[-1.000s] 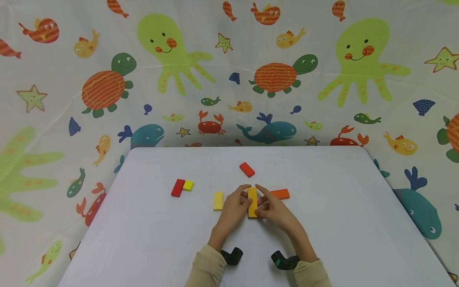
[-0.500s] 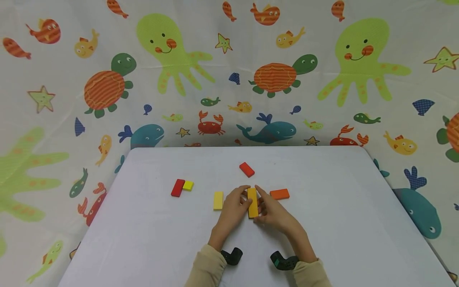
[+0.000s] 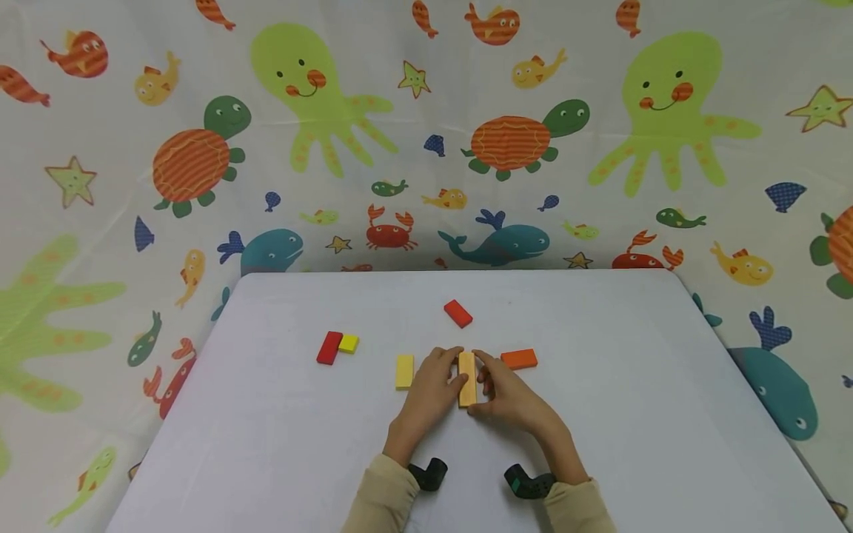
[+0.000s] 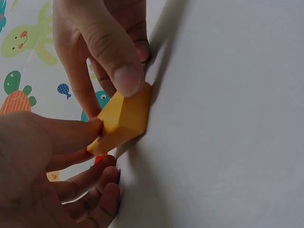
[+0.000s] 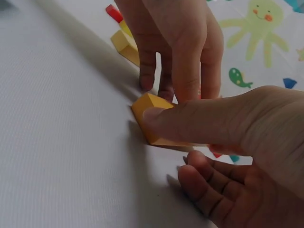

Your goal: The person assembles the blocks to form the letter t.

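An orange-yellow wooden block (image 3: 467, 385) stands lengthwise between the two hands at mid-table, where both hold it. The left hand (image 3: 432, 391) pinches it from the left, with the thumb (image 4: 83, 135) on its side and a finger near the far end. From the right, the right hand (image 3: 512, 396) pinches the same block; its thumb (image 5: 190, 123) presses on the near end and the index finger reaches the far end. Seen from the left wrist, the block (image 4: 127, 118) looks tilted just above or on the table. Its underside is hidden.
A pale yellow block (image 3: 404, 371) lies left of the left hand, an orange block (image 3: 519, 359) beyond the right hand. Farther back is a red block (image 3: 457, 313). To the left, another red block (image 3: 329, 348) touches a small yellow one (image 3: 349, 343). White table (image 3: 266, 414) underneath.
The block has turned slightly, and its upper face now looks paler in the head view. The right thumb has shifted from the block's side to its near end. The other blocks stay put.
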